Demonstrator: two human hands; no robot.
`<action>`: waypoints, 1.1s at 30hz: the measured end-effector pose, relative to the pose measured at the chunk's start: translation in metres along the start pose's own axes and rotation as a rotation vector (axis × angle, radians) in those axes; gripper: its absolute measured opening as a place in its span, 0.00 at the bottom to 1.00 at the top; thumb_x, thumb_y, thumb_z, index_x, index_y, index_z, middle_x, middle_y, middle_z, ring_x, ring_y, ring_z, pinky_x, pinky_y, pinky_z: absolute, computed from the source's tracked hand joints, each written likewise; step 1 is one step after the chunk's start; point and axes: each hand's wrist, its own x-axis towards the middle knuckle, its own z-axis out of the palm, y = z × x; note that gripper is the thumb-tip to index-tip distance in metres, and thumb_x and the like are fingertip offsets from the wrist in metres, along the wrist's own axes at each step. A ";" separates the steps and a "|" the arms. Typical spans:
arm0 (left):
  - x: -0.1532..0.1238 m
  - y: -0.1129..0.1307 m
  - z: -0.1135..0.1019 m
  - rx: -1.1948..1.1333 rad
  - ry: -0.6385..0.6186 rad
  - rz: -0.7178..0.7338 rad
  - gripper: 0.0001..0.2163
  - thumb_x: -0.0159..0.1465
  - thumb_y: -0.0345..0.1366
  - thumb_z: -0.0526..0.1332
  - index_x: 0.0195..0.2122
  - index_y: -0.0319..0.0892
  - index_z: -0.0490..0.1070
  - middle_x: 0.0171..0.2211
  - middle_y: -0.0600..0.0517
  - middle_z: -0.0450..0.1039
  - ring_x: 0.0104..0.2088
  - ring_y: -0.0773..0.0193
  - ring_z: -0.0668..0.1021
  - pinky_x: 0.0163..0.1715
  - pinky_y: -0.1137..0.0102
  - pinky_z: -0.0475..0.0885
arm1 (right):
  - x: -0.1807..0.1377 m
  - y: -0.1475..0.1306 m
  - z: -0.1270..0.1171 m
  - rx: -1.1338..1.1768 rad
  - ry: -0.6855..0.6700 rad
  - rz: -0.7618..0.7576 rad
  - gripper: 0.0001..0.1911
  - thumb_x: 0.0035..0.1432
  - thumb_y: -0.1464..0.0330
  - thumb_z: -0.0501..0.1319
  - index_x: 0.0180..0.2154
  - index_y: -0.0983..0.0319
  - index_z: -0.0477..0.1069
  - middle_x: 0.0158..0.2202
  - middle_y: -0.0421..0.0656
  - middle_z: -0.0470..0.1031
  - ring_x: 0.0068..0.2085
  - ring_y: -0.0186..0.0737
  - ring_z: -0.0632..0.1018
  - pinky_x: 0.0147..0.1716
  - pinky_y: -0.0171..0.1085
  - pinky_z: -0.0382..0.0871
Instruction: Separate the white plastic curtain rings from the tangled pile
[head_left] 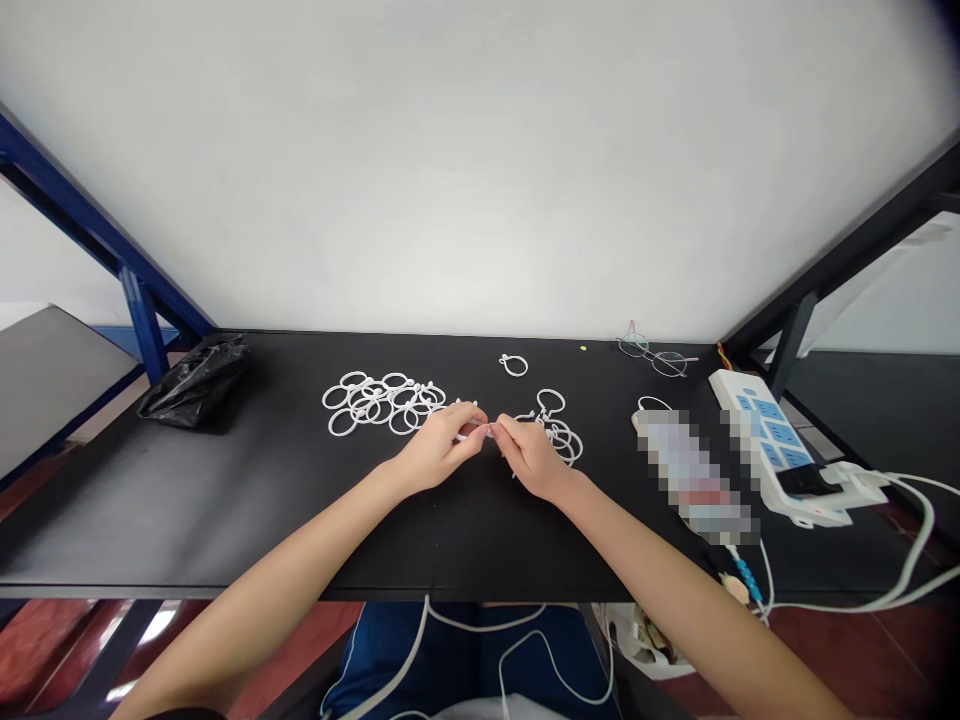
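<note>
My left hand (437,448) and my right hand (532,456) meet over the middle of the black table, fingertips almost touching. Between them is a thin white plastic ring (490,430), pinched by both hands and largely covered by the fingers. Just left of my left hand lies a heap of similar white rings (373,405), each with a small knob where its ends join. A smaller cluster of rings (564,440) is partly hidden behind my right hand. One single ring (515,366) rests farther back, near the wall.
A black plastic bag (201,382) sits at the far left. Eyeglasses (667,363) lie at the back right. Nearer on the right are a blurred phone (694,475) with a cable and a white power strip (780,440) with plugs. White cables (911,560) run along the right side.
</note>
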 end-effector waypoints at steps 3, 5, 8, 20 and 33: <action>-0.001 -0.002 -0.001 0.015 -0.009 0.006 0.12 0.70 0.41 0.49 0.39 0.41 0.68 0.33 0.50 0.71 0.33 0.64 0.72 0.33 0.70 0.69 | 0.000 -0.001 0.000 0.003 -0.006 0.004 0.18 0.70 0.63 0.44 0.26 0.58 0.49 0.20 0.33 0.53 0.20 0.31 0.58 0.22 0.35 0.53; -0.001 -0.002 -0.002 0.032 -0.014 0.012 0.12 0.70 0.41 0.49 0.39 0.41 0.69 0.34 0.49 0.71 0.35 0.63 0.73 0.34 0.69 0.69 | 0.000 -0.002 0.000 -0.004 -0.002 0.003 0.18 0.70 0.63 0.44 0.26 0.58 0.49 0.20 0.34 0.54 0.20 0.31 0.58 0.23 0.35 0.53; -0.001 -0.003 -0.003 0.065 -0.007 0.024 0.13 0.70 0.41 0.49 0.40 0.41 0.69 0.36 0.48 0.72 0.37 0.61 0.73 0.37 0.67 0.69 | 0.001 -0.002 0.000 -0.024 0.017 0.002 0.18 0.70 0.63 0.45 0.26 0.58 0.49 0.20 0.34 0.54 0.20 0.31 0.59 0.23 0.35 0.53; 0.002 -0.010 -0.003 0.387 0.089 0.097 0.13 0.69 0.45 0.52 0.43 0.41 0.68 0.31 0.51 0.69 0.34 0.61 0.70 0.41 0.63 0.64 | 0.003 0.001 -0.006 -0.191 -0.031 0.001 0.22 0.67 0.63 0.51 0.20 0.60 0.49 0.16 0.34 0.52 0.19 0.31 0.57 0.23 0.35 0.52; 0.003 -0.011 -0.005 0.486 0.102 0.044 0.14 0.70 0.45 0.52 0.43 0.40 0.68 0.31 0.51 0.70 0.35 0.60 0.71 0.43 0.62 0.63 | 0.003 0.006 -0.003 -0.319 -0.065 0.036 0.20 0.63 0.66 0.57 0.21 0.60 0.55 0.17 0.35 0.60 0.20 0.31 0.62 0.24 0.34 0.53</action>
